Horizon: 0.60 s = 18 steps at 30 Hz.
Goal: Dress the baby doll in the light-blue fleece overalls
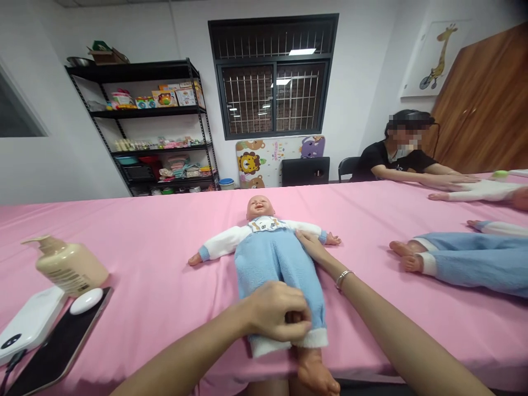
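A baby doll (260, 208) lies on its back on the pink cloth, head toward the far edge, arms spread. It wears a white top with a bear face and blue trousers (259, 258) with white cuffs. My left hand (278, 311) is over the lower trouser legs, its fingers curled round toward the thumb; part of the doll's foot or leg shows through the gap. My right hand (311, 245) rests at the doll's side by the trouser waist, near its sleeve, with its fingertips partly hidden against the clothing.
On the left are a pump bottle (72, 267), a white power bank (33, 319), and a dark phone (61, 341) with a white oval object (86, 301). At right lies another doll in blue trousers (474, 261); a person (400, 148) sits behind, hands on a white-sleeved doll.
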Each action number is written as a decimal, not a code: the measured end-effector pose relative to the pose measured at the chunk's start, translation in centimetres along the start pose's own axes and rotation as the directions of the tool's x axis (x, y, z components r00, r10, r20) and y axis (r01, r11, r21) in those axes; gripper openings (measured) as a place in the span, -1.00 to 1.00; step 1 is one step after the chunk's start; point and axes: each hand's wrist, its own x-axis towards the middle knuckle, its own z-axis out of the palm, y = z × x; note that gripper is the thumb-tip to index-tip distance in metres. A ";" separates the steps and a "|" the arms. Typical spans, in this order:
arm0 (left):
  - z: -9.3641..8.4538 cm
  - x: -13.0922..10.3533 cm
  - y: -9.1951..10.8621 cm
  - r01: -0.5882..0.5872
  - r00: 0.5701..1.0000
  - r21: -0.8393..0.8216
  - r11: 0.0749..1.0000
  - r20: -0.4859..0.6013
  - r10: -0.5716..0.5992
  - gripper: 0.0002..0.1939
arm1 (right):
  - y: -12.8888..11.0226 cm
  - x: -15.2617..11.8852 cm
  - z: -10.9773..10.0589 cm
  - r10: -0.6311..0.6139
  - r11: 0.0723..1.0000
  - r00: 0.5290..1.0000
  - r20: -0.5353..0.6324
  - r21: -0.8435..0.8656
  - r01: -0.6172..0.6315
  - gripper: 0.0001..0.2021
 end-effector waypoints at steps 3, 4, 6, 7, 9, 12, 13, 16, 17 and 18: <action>-0.8 0.0 -1.5 0.161 0.943 -0.026 0.987 -0.290 -0.161 -0.75 | -0.1 0.0 0.0 0.014 1.000 1.000 0.014 0.001 -0.014 -0.46; -1.2 -0.1 -2.6 0.259 0.870 -0.049 0.965 -0.421 -0.255 -0.72 | -0.1 0.0 -0.1 0.025 1.000 1.000 0.017 -0.006 -0.025 -0.46; -2.3 -0.8 -5.4 0.448 0.649 -0.133 0.884 -0.632 -0.425 -0.73 | 0.1 0.1 -0.2 0.038 0.999 0.999 0.012 -0.025 -0.038 -0.45; -2.8 -1.3 -6.9 0.520 0.555 -0.164 0.838 -0.681 -0.478 -0.75 | 0.1 0.1 -0.3 0.040 0.999 0.999 0.008 -0.034 -0.039 -0.45; -3.7 -2.7 -9.7 0.646 0.406 -0.251 0.721 -0.687 -0.603 -0.80 | 0.2 0.1 -0.3 0.037 0.998 0.999 0.015 -0.052 -0.036 -0.46; -4.5 -4.3 -12.0 0.771 0.303 -0.316 0.552 -0.581 -0.755 -0.78 | 0.0 -0.1 -0.3 0.047 0.998 0.999 0.009 -0.047 -0.046 -0.49; -4.5 -4.5 -12.2 0.758 0.294 -0.357 0.546 -0.560 -0.775 -0.76 | -0.2 -0.2 -0.2 0.052 0.998 0.999 0.007 -0.025 -0.052 -0.50; -4.4 -4.3 -12.2 0.604 0.302 -0.510 0.612 -0.564 -0.769 -0.70 | -0.8 -0.6 0.3 0.085 0.986 0.996 0.042 0.142 -0.090 -0.57; -4.3 -4.0 -12.2 0.557 0.303 -0.541 0.630 -0.573 -0.761 -0.68 | -1.0 -0.7 0.6 0.096 0.971 0.993 0.073 0.211 -0.110 -0.61; -4.3 -3.8 -12.3 0.522 0.316 -0.551 0.651 -0.584 -0.748 -0.67 | -1.2 -0.8 0.8 0.107 0.954 0.989 0.102 0.271 -0.131 -0.64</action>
